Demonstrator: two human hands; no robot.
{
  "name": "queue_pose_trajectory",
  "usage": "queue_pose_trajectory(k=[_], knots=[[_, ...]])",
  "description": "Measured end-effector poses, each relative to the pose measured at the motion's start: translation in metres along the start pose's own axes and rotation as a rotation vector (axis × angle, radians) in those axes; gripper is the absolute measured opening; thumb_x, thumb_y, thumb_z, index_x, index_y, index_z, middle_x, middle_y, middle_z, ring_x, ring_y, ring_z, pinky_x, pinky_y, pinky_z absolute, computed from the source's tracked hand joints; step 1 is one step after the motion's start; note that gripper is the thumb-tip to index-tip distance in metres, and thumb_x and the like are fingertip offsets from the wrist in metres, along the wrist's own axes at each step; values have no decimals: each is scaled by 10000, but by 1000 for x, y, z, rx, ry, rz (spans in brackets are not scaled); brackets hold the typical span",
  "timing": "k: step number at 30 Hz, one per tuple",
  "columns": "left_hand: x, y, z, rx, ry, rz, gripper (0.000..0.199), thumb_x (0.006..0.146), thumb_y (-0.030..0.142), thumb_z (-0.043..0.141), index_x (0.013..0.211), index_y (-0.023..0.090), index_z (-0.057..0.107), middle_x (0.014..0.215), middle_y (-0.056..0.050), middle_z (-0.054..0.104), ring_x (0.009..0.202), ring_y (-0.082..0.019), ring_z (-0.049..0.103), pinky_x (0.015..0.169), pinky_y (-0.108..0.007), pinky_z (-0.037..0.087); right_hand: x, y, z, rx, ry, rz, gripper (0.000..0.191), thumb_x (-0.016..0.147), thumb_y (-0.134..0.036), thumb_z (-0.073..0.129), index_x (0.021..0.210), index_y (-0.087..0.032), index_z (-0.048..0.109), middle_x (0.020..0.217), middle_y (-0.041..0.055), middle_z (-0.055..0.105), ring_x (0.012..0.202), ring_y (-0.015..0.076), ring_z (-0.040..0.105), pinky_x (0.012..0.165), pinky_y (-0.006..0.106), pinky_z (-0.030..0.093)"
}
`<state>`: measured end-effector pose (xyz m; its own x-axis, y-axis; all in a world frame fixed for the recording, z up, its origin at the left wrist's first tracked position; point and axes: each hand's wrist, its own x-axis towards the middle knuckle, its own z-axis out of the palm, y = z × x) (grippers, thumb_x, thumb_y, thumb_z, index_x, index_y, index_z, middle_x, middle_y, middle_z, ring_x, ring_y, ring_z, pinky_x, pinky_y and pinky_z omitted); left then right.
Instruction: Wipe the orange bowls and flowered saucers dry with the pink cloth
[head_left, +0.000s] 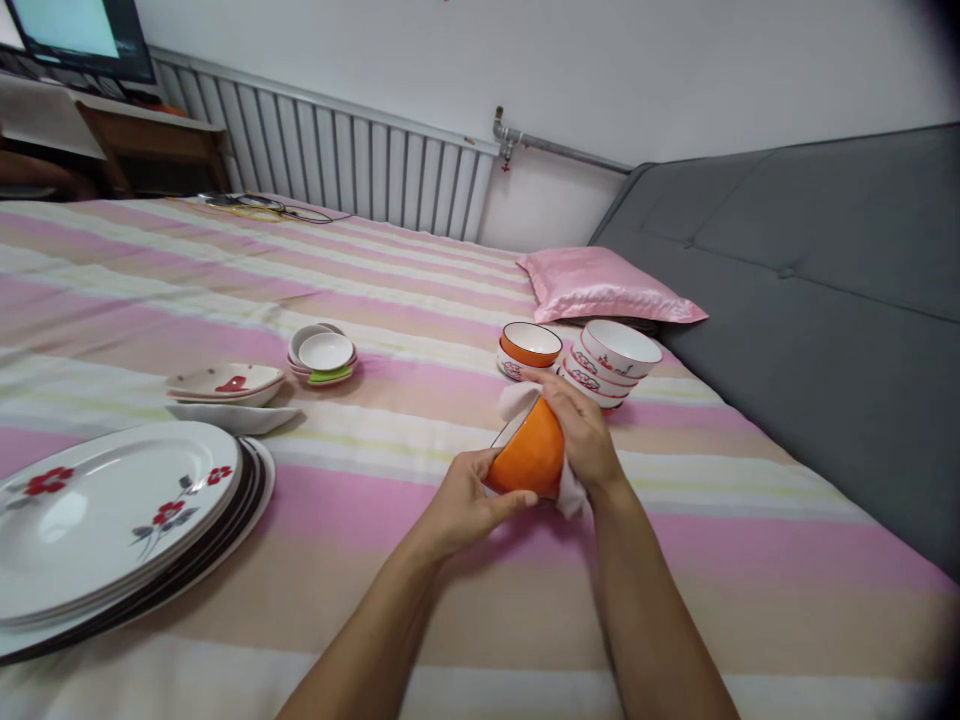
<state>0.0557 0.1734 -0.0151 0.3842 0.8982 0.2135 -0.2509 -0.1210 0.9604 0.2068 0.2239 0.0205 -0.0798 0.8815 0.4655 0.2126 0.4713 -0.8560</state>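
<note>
An orange bowl (529, 455) with a white inside is tilted on its side between my two hands, over the striped bedsheet. My left hand (469, 500) grips its lower left edge, thumb across the outside. A white cloth (574, 490) is bunched in my right hand (581, 430), pressed against the bowl's right side and rim. Just beyond stand an orange bowl resting on a white one (531, 342) and, to its right, a stack of white bowls (619, 350) with red rims.
Flowered plates (120, 500) are stacked at left. Behind them lie oblong dishes (225, 382) and small round dishes (326, 352). A pink pillow (607, 285) rests by the grey headboard (787, 270). Cables (262, 210) lie at the far edge, before a radiator (337, 145).
</note>
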Motion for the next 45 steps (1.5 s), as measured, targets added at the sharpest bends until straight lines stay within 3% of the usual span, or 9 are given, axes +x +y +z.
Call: queue_pose_trajectory(k=[3,6,11,18,26,29,32,37,45], knots=[[-1,1,0,56,-54,-5,230,718,282,730,853,100,692,838,-81,701,777,-187,621,746,-288,483,4,9,-8,216,7,207,337,863,-439,510,1057,-228,687,1205,38,659,1202,238,542,1044,409,386],[-1,1,0,39,-54,-9,230,715,276,733,865,105,698,827,-81,708,770,-190,633,730,-283,486,5,14,-8,254,13,236,366,860,-464,502,1061,-216,683,1200,48,659,1183,251,552,1031,427,396],[2,-2,-1,-77,41,-5,236,669,267,770,828,120,676,761,-47,688,702,-161,618,674,-256,477,-2,3,7,-43,36,-33,342,921,-380,427,1151,-241,637,1264,39,617,1212,213,524,1079,415,343],[6,-10,-3,-147,332,9,256,591,232,793,727,124,605,669,-5,624,617,-110,534,588,-209,425,-19,-15,42,-633,-17,-327,366,939,-277,382,1254,-273,569,1373,15,532,1306,221,410,1098,444,289],[9,-18,-14,152,583,72,111,681,196,645,759,119,661,753,-73,668,740,-204,607,619,-263,466,-31,-19,66,-727,-242,-480,368,937,-236,404,1263,-290,567,1329,-63,582,1364,194,339,1158,458,133],[7,-14,-14,134,497,95,145,703,214,624,805,117,660,765,-63,665,777,-213,608,633,-266,470,-30,-19,63,-740,-199,-524,343,932,-251,422,1224,-287,600,1305,-58,602,1340,192,377,1158,440,150],[6,-9,-9,67,352,59,148,680,258,656,671,116,614,640,-26,608,634,-157,552,559,-237,422,-26,-17,54,-752,-126,-529,319,912,-256,454,1173,-282,635,1278,-40,622,1290,205,435,1140,437,203],[3,-4,-5,-54,151,-15,255,584,248,778,640,135,556,571,22,531,540,-87,432,519,-206,346,-17,-18,33,-626,-56,-396,280,898,-261,467,1078,-290,680,1133,-9,688,1132,214,559,1015,416,384],[-1,3,-8,-61,-30,-84,289,644,305,781,811,109,650,723,-31,618,649,-127,526,605,-230,402,-6,-16,3,-191,-69,-151,256,896,-307,480,969,-258,720,1052,10,718,1058,213,610,975,395,430]])
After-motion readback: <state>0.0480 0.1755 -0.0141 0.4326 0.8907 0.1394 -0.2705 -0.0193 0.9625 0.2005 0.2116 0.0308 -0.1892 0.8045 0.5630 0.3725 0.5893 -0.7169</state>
